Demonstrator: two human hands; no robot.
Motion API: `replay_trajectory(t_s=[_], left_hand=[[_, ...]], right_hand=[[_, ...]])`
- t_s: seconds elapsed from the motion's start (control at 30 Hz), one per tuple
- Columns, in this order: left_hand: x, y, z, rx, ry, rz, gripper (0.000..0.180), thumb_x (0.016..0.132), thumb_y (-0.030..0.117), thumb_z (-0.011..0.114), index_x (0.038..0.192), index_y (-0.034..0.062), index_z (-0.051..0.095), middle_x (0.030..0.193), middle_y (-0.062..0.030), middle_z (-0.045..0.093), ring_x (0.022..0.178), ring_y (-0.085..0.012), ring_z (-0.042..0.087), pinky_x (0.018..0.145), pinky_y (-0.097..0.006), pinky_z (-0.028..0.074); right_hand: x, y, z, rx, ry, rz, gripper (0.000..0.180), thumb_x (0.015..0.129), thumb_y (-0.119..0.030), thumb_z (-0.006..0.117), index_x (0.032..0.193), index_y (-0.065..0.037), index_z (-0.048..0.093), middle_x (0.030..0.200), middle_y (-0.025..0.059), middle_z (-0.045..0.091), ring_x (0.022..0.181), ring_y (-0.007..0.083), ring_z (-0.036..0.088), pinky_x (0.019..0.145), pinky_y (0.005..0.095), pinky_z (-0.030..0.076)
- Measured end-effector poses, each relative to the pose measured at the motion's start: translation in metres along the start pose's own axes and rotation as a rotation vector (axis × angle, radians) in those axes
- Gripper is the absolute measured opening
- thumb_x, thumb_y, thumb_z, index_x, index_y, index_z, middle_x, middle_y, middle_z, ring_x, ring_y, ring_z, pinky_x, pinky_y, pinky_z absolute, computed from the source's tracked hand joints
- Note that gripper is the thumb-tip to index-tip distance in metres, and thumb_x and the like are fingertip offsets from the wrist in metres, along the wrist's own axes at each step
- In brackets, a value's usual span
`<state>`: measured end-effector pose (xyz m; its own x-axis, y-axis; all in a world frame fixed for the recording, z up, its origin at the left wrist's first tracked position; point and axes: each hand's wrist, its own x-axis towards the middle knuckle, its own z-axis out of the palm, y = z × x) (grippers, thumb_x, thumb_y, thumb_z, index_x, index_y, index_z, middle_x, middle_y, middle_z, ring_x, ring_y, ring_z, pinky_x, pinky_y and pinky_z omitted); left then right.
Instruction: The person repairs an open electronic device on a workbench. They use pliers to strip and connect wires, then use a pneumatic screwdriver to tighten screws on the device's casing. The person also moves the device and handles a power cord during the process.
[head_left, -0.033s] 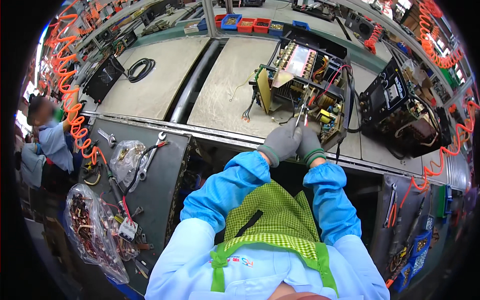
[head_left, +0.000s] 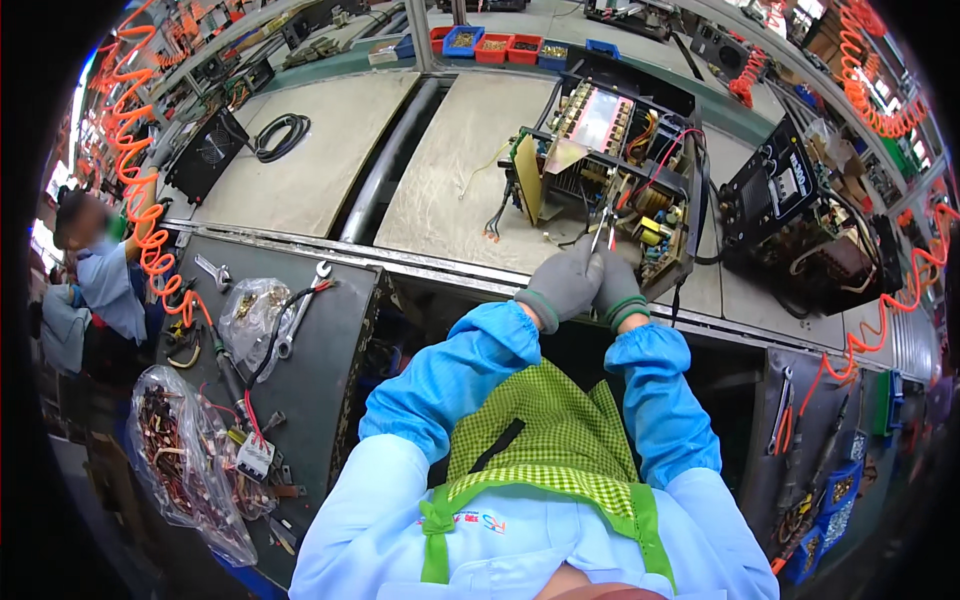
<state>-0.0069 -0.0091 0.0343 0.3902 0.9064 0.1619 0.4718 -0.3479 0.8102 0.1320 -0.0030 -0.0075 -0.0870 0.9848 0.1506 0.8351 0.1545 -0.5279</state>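
Observation:
My left hand and my right hand, both in grey gloves with green cuffs, meet at the near edge of an opened electrical unit. The left fingers are closed around a slim, shiny metal tool that points into the unit; its exact kind is too small to tell. Right beside them, the right fingers are closed too, and what they grip is hidden. Inside the unit are a yellow-wrapped coil, red and black wires and a row of brass-coloured terminals. A tan board stands tilted on its left side.
A second black unit stands at the right. On the left dark table lie wrenches, a bag of parts and a large bag of wires. Coiled orange hoses hang at both sides. Small bins line the back; a person is far left.

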Motion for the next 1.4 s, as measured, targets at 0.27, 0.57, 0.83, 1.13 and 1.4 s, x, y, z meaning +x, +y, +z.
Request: replay_trajectory(t_s=[0.27, 0.57, 0.83, 1.13, 1.4], left_hand=[[0.021, 0.013, 0.004, -0.191, 0.026, 0.091, 0.032, 0.095, 0.027, 0.045, 0.109, 0.0011, 0.057, 0.094, -0.0245, 0.063, 0.089, -0.0399, 0.060, 0.078, -0.042, 0.048], [-0.029, -0.002, -0.004, -0.163, 0.151, -0.015, 0.036, 0.097, 0.028, 0.046, 0.123, 0.0039, 0.053, 0.092, -0.0222, 0.062, 0.083, -0.0353, 0.062, 0.074, -0.039, 0.049], [-0.010, -0.014, 0.008, 0.089, 0.135, 0.022, 0.037, 0.096, 0.030, 0.042, 0.120, 0.0030, 0.049, 0.079, -0.0269, 0.062, 0.077, -0.0458, 0.060, 0.070, -0.054, 0.045], [-0.001, -0.032, 0.015, 0.034, 0.102, 0.112, 0.027, 0.095, 0.028, 0.044, 0.106, 0.0040, 0.050, 0.078, -0.0271, 0.061, 0.075, -0.0461, 0.058, 0.066, -0.054, 0.044], [0.053, -0.015, -0.034, 0.431, -0.087, 0.627, 0.034, 0.094, 0.033, 0.047, 0.099, 0.0006, 0.054, 0.089, -0.0281, 0.060, 0.083, -0.0461, 0.058, 0.073, -0.053, 0.044]], right_hand=[[0.001, 0.002, 0.012, -0.037, 0.172, 0.099, 0.033, 0.085, -0.023, 0.059, 0.112, -0.005, 0.055, 0.102, 0.0201, 0.064, 0.090, 0.0382, 0.063, 0.073, 0.0468, 0.051], [-0.010, -0.016, -0.003, -0.083, 0.135, 0.378, 0.045, 0.088, -0.027, 0.048, 0.122, 0.002, 0.043, 0.098, 0.0289, 0.062, 0.090, 0.0435, 0.063, 0.079, 0.0518, 0.050], [-0.020, -0.020, 0.007, 0.036, 0.161, 0.411, 0.035, 0.088, -0.026, 0.046, 0.109, 0.001, 0.051, 0.090, 0.0287, 0.063, 0.085, 0.0436, 0.063, 0.078, 0.0520, 0.050], [-0.018, -0.021, 0.014, 0.099, 0.152, 0.392, 0.033, 0.089, -0.023, 0.050, 0.112, 0.000, 0.045, 0.090, 0.0257, 0.064, 0.084, 0.0428, 0.064, 0.074, 0.0510, 0.051], [-0.019, -0.049, 0.006, 0.188, 0.033, 0.468, 0.064, 0.088, -0.023, 0.052, 0.135, 0.005, 0.020, 0.094, 0.0297, 0.064, 0.085, 0.0424, 0.065, 0.075, 0.0487, 0.052]])
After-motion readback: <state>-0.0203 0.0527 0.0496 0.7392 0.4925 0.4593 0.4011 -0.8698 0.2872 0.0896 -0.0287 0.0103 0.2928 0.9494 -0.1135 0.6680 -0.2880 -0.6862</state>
